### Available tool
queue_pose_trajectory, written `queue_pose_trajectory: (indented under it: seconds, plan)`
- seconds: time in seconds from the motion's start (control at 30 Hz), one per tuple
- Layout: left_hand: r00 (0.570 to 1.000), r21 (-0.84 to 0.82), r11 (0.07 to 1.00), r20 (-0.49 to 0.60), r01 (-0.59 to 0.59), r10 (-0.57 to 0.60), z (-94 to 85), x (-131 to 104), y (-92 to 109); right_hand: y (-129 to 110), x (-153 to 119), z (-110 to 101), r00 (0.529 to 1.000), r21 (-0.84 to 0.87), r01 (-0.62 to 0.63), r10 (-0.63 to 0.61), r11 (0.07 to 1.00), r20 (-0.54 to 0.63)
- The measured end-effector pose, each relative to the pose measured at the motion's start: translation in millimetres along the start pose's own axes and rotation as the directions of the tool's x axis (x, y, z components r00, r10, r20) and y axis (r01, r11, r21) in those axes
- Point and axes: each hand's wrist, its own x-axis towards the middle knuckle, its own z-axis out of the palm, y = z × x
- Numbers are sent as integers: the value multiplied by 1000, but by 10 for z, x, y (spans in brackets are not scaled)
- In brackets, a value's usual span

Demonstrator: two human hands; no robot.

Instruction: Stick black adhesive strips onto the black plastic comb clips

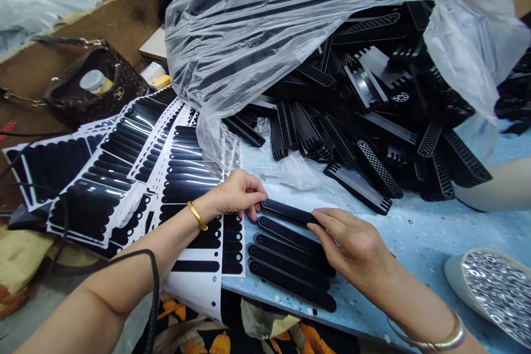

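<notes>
Left hand (237, 192) is pinched on one end of a black bar (290, 212), right hand (357, 244) clamped on the other. It's just behind more bars (291, 286) by the desk's (398, 238) front edge, sheets (136, 121) piled toward the left.

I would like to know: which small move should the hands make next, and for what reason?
Probably settle the held black strip evenly alongside the four other strips. The left hand is at one end and the right hand at the other, so both ends seem controlled, and the four lie roughly side by side just nearer the person.
</notes>
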Motion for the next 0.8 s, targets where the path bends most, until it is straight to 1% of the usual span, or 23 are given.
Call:
queue_pose_trajectory:
  seconds: [0.13,0.3,0.4,0.53,0.67,0.8]
  plan:
    - [1000,30,1000,-22,9,-8,7,-7,1,-9,-10,0,1000,6,-16,16,1000,8]
    - [1000,30,999,0,-17,17,-3,-16,-9,-11,-24,10,999,12,-33,33,999,1]
    - [999,51,998,-3,-32,32,15,-13,-12,-10,-28,10,1000,8,-31,31,999,-1]
    - [998,73,996,-21,-55,56,55,-9,-6,-1,-37,13,999,-15,4,-5,1000,-35]
    - [999,86,995,24,-43,41,34,-11,10,7,-50,19,999,-11,-5,5,1000,-46]
    - [999,22,999,39,-35,34,-14,0,4,6,-54,24,998,-10,-10,10,1000,-57]
